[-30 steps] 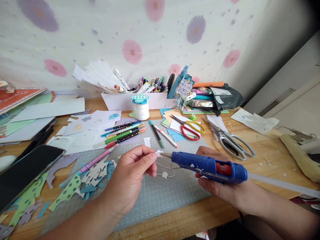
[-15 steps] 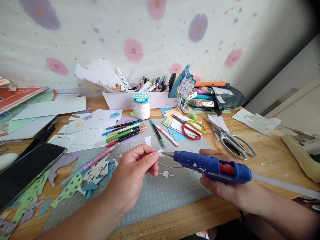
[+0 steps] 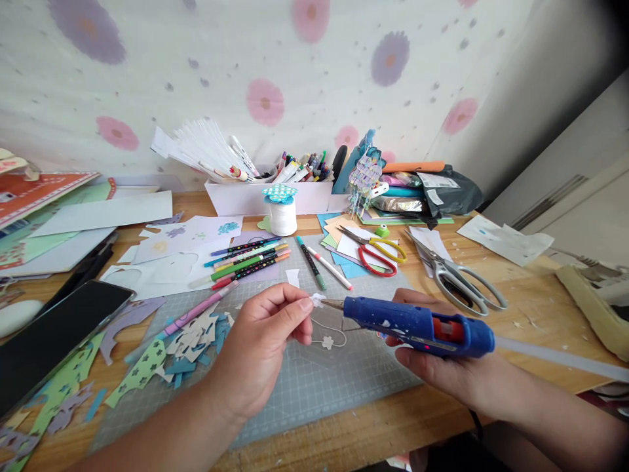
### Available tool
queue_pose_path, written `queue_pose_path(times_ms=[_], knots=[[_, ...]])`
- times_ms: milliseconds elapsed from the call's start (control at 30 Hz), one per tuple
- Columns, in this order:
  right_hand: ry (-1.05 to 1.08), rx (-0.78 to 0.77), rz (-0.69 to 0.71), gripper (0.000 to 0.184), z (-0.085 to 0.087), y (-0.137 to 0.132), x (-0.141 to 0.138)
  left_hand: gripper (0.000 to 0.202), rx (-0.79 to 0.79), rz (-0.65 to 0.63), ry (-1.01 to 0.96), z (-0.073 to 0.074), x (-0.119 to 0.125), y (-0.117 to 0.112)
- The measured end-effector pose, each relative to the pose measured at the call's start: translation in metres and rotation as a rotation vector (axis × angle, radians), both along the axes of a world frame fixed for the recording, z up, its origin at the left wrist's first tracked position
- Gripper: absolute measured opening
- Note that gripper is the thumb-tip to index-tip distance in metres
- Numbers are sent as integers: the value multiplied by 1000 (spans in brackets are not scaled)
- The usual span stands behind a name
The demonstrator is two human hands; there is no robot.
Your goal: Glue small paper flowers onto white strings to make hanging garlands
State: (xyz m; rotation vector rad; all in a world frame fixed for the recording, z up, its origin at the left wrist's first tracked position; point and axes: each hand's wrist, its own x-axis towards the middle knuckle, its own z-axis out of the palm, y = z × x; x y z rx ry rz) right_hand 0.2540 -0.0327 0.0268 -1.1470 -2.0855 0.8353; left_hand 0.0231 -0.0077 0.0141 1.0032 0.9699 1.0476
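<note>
Between thumb and fingertips, my left hand [image 3: 268, 344] pinches a small white paper flower [image 3: 318, 299]. My right hand [image 3: 442, 373] is wrapped round a blue hot glue gun [image 3: 417, 326], its metal nozzle pointing left with the tip at the flower. A long translucent glue stick [image 3: 560, 357] sticks out of the gun's back end. Below my left fingertips, a white string [image 3: 339, 331] with another white flower [image 3: 327, 342] on it lies over the grey cutting mat [image 3: 314, 387]. Whether the string reaches the pinched flower is hidden by my fingers.
Several markers [image 3: 246, 262] and paper scraps [image 3: 196, 341] lie left of centre, beside a phone [image 3: 59, 341]. Behind stands a spool of white thread [image 3: 282, 216]. Red-yellow scissors [image 3: 376, 252] and grey scissors [image 3: 457, 275] lie right, with a pen box [image 3: 270, 198] at the back.
The view has shifted very slightly. Both hands keep nearly the same pose, with the nozzle tip still at the pinched flower.
</note>
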Motion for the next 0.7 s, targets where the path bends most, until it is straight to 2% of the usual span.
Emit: queue_pose_path(times_ms=[67, 267, 567, 700], knots=[[-15, 14, -7, 5, -1, 0, -1, 16, 1, 0, 1, 0, 0, 0], [-48, 92, 7, 22, 0, 0, -2, 16, 4, 1, 1, 1, 0, 0], [-116, 31, 50, 22, 6, 1, -2, 12, 53, 0, 49, 1, 0, 0], [-169, -3, -8, 21, 7, -1, -2, 12, 61, -16, 68, 1, -1, 0]])
